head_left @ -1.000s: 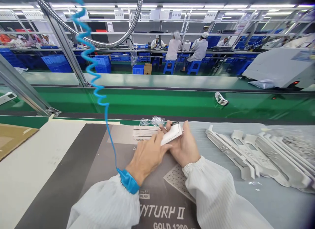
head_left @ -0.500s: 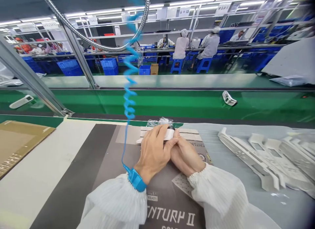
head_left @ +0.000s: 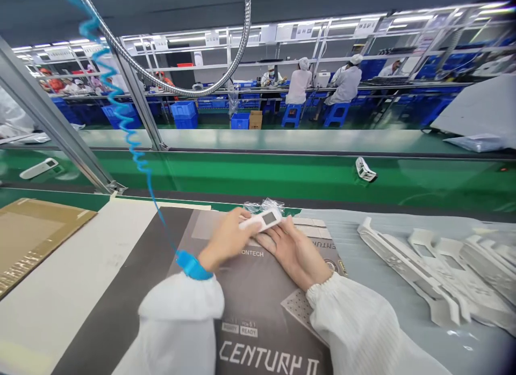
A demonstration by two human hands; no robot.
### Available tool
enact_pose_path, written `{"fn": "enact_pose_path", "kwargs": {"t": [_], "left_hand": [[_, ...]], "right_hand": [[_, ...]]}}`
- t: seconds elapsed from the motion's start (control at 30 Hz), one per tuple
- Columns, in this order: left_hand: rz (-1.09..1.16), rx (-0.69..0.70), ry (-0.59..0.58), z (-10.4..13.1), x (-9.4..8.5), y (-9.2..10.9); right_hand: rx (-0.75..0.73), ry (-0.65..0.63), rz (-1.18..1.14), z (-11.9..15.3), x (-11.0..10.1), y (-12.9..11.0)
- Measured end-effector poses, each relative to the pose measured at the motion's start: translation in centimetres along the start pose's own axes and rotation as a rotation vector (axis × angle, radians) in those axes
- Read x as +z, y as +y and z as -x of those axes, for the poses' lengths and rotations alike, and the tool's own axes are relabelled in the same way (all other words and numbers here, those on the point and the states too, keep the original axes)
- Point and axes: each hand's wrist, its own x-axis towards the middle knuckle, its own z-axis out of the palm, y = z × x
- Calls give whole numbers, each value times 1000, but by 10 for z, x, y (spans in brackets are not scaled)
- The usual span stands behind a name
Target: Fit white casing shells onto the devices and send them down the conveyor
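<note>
A white handheld device (head_left: pixel 262 220) with a dark rectangular window lies tilted between my hands, above a printed grey sheet (head_left: pixel 258 299). My left hand (head_left: pixel 229 236), with a blue wrist strap (head_left: pixel 193 264), is closed on the device's left end. Palm partly up, my right hand (head_left: pixel 296 251) has its fingers spread at the device's right end and under it; its thumb is near the tip. Crumpled clear plastic (head_left: pixel 272 205) lies just behind the device.
White molded plastic parts (head_left: pixel 419 273) lie at the right, and brown cardboard (head_left: pixel 40 235) at the left. Similar devices ride on the green conveyor (head_left: pixel 250 173) behind. A metal post (head_left: pixel 76 122) and a coiled blue cord (head_left: pixel 121 111) stand at the left. Several people sit beyond.
My left hand has moved left and turned, exposing the device's window. My right hand's fingers have opened out. The blue cord has swung left, and the conveyor devices have shifted slightly.
</note>
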Motion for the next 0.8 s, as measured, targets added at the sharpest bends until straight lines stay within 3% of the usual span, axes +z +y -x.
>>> {"fn": "enact_pose_path", "kwargs": {"t": [0.2,0.27,0.37,0.57,0.8], "left_hand": [[-210,-120,286,-84,-58,-14],[-245,-123,313,-103,-67,-22],[-278,-149,330,-113,-71,-35],[-255,-131,402,-86,-56,-28],[-112,-151,327,-16,-4,-15]], "right_hand": [[-2,98,23,-5,-10,5],[-1,102,23,-6,-11,5],[2,122,9,-4,-9,4],[6,144,-32,-2,-3,2],[18,158,-21,-1,0,0]]}}
